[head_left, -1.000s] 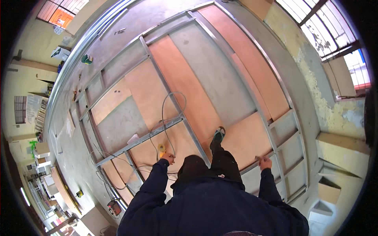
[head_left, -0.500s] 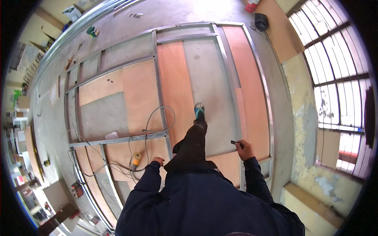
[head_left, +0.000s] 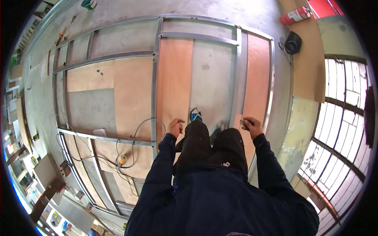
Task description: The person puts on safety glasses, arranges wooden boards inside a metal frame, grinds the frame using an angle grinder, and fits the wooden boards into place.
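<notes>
My right hand (head_left: 252, 126) is closed, its fingertips pinched on a small dark flat piece, mostly hidden now but plainer half a second ago. My left hand (head_left: 175, 128) is held out over a reddish wooden board (head_left: 172, 78), fingers apart and loosely bent, holding nothing I can see. Beneath both hands a large metal frame (head_left: 156, 90) lies on the floor, with boards within it. Two small dark pieces (head_left: 100, 72) rest on a pale board (head_left: 88, 78) to the left. My feet are inside the frame, one in a dark shoe with blue-green straps (head_left: 195, 115).
A grey cable (head_left: 136, 129) loops over the frame at left, near a yellow-orange tool (head_left: 123, 159). A fire extinguisher (head_left: 295, 15) and a black rounded object (head_left: 293, 42) stand far right. Barred windows (head_left: 342, 118) line the right wall. A green bucket (head_left: 89, 4) is far left.
I have stepped forward and my view has turned somewhat. My left hand has risen from beside my leg to in front of me. My right hand has moved forward; its dark piece shows less.
</notes>
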### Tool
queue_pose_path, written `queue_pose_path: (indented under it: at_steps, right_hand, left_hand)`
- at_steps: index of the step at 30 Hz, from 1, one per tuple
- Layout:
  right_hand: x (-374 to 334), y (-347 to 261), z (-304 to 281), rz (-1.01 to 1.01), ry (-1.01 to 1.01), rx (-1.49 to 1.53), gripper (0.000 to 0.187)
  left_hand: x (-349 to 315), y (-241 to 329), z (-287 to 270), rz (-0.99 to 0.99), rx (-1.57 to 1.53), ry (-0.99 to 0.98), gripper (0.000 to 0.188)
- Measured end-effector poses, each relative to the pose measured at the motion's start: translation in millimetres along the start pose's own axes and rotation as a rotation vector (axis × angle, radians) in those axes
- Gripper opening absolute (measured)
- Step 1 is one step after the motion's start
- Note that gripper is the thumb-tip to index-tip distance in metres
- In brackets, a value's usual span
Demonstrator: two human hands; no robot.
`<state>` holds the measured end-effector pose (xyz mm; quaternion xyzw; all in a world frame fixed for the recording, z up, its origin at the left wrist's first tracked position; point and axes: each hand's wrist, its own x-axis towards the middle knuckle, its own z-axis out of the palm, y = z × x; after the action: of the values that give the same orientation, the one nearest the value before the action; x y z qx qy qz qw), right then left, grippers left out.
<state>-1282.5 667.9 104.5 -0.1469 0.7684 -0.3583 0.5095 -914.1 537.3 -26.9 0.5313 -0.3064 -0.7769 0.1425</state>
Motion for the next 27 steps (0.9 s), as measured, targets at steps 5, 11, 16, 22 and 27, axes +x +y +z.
queue_pose_path:
  at_steps: [5,11,16,22,27]
  right_hand:
    - [149.7,-83.4,18.2,-0.093,-0.097,-0.147,0.015]
    - [378.0,-134.0,84.9,-0.059,-0.209,-0.298,0.028]
    - [565.5,-105.5,183.3,-0.094,-0.514,-0.680,0.039]
    - [743.1,-38.6,257.8,0.117,-0.558,-0.507,0.025]
    - [783.2,-7.7,314.1,0.198,-0.623,-0.260,0.023]
  left_hand:
    - [56.7,109.0,44.4,-0.038,-0.351,0.095,0.018]
    - [201.1,124.0,65.3,-0.320,-1.080,0.287,0.023]
    - [326.8,82.5,55.2,-0.297,-1.348,0.444,0.025]
    - [488.1,25.4,71.9,-0.323,-1.635,0.435,0.028]
    - [591.8,-27.9,53.8,-0.434,-1.823,0.727,0.031]
